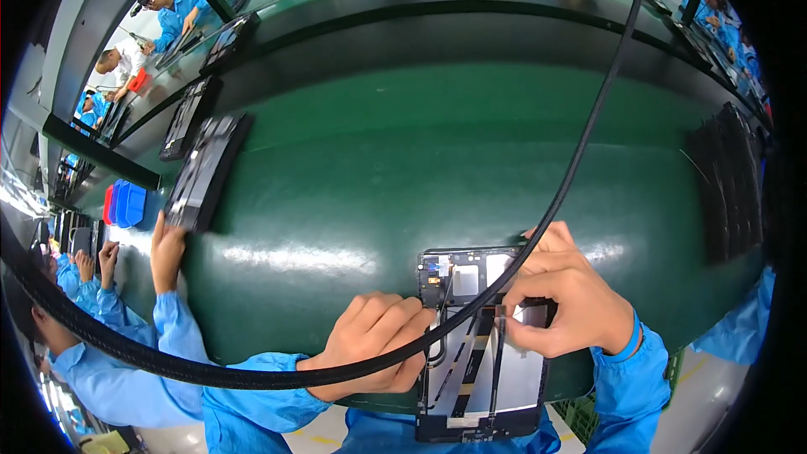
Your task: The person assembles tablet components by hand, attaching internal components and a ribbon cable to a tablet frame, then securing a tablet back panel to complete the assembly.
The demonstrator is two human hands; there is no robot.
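An opened tablet (523, 370) lies at the near edge of the green table, partly over my lap, its inside facing up. Dark strips and pale silver panels show within it. My left hand (374, 343) is closed, curled against the tablet's left edge, its thumb mostly hidden. Over the tablet's right side, my right hand (572, 294) pinches the upper end of a thin dark flex cable (498, 361) between thumb and forefinger. That cable runs down toward the tablet's lower end. A black cord crosses in front of both hands' area.
The black cord (580, 147) sweeps across the view. Another person's hand (168, 252) touches a blurred device (206, 172) at the left. Blue and red bins (128, 203) stand beyond it. Dark flat pieces (727, 185) stack at the right. A metal frame (101, 151) rises left.
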